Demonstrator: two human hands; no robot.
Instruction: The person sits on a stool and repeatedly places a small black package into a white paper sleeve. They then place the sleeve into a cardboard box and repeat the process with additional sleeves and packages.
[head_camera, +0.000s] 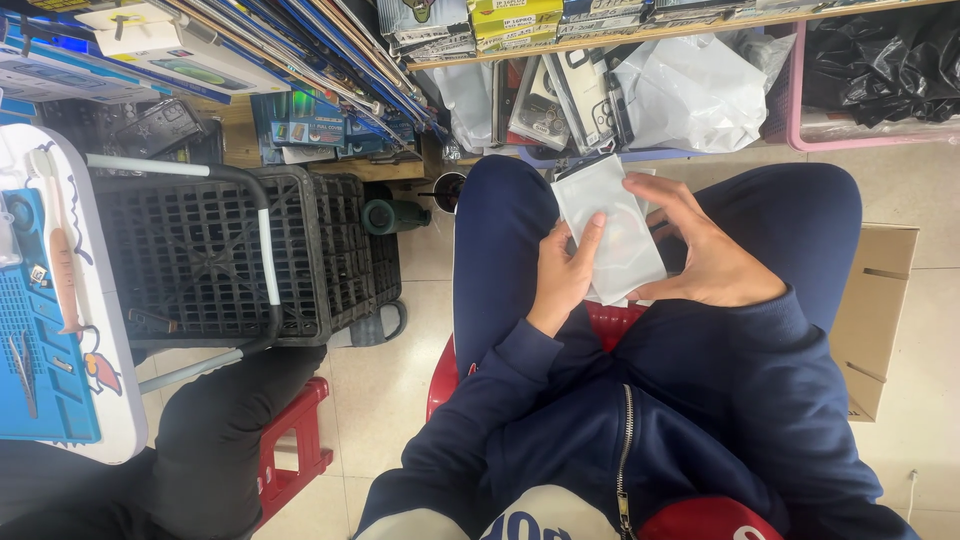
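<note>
Two hands meet over the lap of a seated person in a dark blue zip jacket (640, 420), both gripping one flat, frosted plastic pouch (610, 235). The left hand (565, 275) lies against the pouch's near left edge, its fingers stretched up along the face as if to keep the thin film flat. The right hand (705, 250) curls round the right edge, fingertips pinching near the top corner, so the pouch stands tilted toward the camera, above the knees. Whether anything is inside it is hard to tell; it looks pale and nearly empty. Beneath the person shows a red stool (612, 322). To the left stands a black plastic crate (240, 255), with a blue mat (40, 350) on a white worktop (115, 400) at the far left edge. Farther off, a shelf (640, 35) holds more clear bags and packaged phone cases (560, 100), within arm's reach of the seat.
</note>
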